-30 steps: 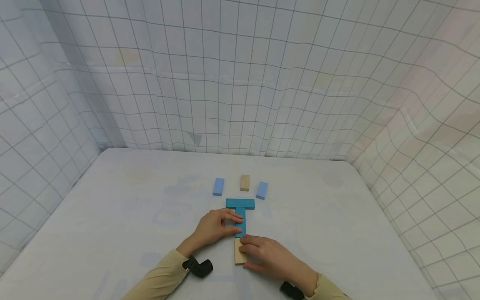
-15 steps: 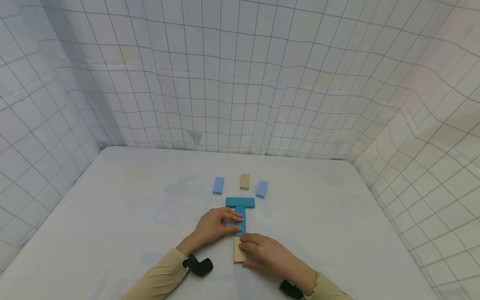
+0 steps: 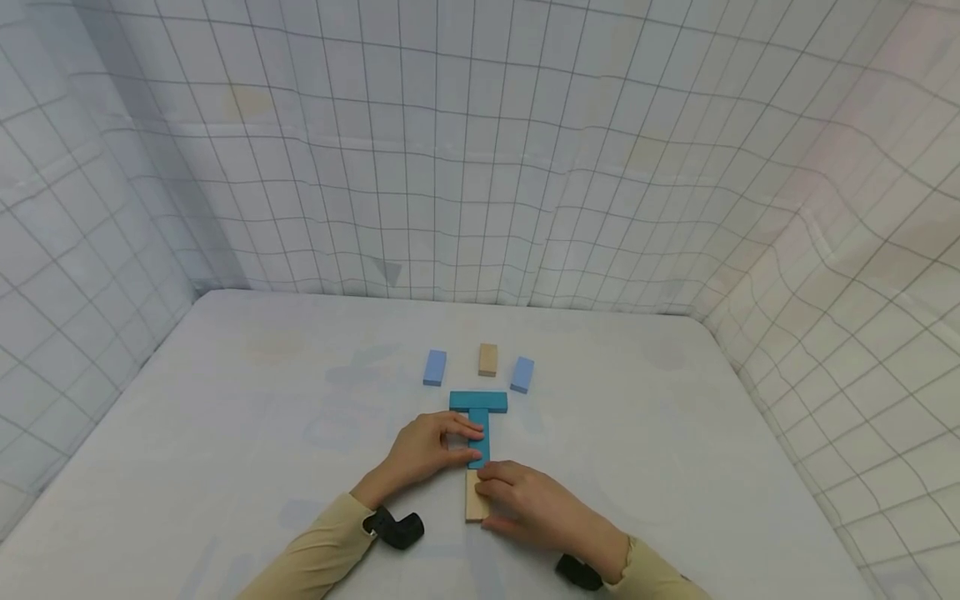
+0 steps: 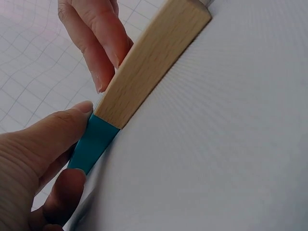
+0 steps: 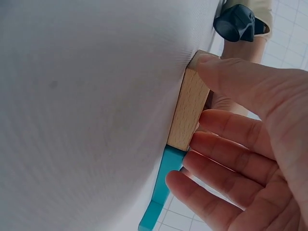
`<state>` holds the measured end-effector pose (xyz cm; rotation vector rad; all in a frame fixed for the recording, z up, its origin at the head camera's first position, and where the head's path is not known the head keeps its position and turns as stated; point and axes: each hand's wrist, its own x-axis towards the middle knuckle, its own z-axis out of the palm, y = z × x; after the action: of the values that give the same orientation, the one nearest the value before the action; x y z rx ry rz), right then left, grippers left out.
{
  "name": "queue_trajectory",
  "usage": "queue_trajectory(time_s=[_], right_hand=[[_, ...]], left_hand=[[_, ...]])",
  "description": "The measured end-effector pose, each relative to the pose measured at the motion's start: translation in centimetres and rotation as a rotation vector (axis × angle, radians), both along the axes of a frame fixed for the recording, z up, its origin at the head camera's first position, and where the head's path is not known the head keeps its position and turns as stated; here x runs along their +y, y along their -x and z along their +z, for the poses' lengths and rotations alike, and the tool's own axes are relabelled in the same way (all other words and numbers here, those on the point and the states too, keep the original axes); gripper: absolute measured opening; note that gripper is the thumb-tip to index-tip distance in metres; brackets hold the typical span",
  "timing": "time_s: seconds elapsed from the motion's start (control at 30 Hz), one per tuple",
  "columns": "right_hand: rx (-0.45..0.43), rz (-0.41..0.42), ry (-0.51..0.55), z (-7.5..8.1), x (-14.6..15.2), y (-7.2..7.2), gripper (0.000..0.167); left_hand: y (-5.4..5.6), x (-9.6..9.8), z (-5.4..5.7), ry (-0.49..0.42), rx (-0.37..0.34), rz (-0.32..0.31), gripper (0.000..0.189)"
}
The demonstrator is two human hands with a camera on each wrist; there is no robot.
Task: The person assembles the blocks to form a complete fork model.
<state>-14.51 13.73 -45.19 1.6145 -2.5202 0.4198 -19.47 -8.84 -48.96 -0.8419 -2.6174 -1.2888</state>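
Observation:
Two teal blocks lie in a T on the table, a crosspiece (image 3: 478,402) and a stem (image 3: 479,419). Below the stem, in line with it and end to end, is a wooden block (image 3: 474,504). My left hand (image 3: 422,446) comes from the left and holds the teal stem between thumb and finger. On the wooden block is my right hand (image 3: 528,504); its thumb (image 5: 231,74) presses the near end and its fingertips touch the upper face. The left wrist view shows the joint between wooden block (image 4: 149,67) and teal stem (image 4: 96,142) touching.
Beyond the T lie two light blue blocks, one at left (image 3: 435,367) and one at right (image 3: 522,375), with a small wooden block (image 3: 488,360) between them. A white cloth covers the table (image 3: 637,417). Gridded curtains (image 3: 480,167) close off the back and sides.
Everything sits slightly higher in the head view, as the camera tilts a little. Both hands and the blocks keep their places relative to one another.

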Motion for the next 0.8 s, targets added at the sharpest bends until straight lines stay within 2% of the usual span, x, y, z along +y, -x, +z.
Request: queue_trajectory(time_s=[0.23, 0.5, 0.8], right_hand=[[-0.01, -0.018, -0.058, 0.36, 0.04, -0.13, 0.035], [0.124, -0.035, -0.116, 0.52, -0.33, -0.49, 0.033], [0.163, -0.053, -0.131, 0.51, -0.58, -0.71, 0.032]], left_hand=[[0.15, 0.07, 0.03, 0.037, -0.037, 0.022, 0.033], [0.17, 0.12, 0.0, 0.037, -0.042, 0.023, 0.032], [0.09, 0.12, 0.07, 0.029, -0.047, 0.026, 0.031]])
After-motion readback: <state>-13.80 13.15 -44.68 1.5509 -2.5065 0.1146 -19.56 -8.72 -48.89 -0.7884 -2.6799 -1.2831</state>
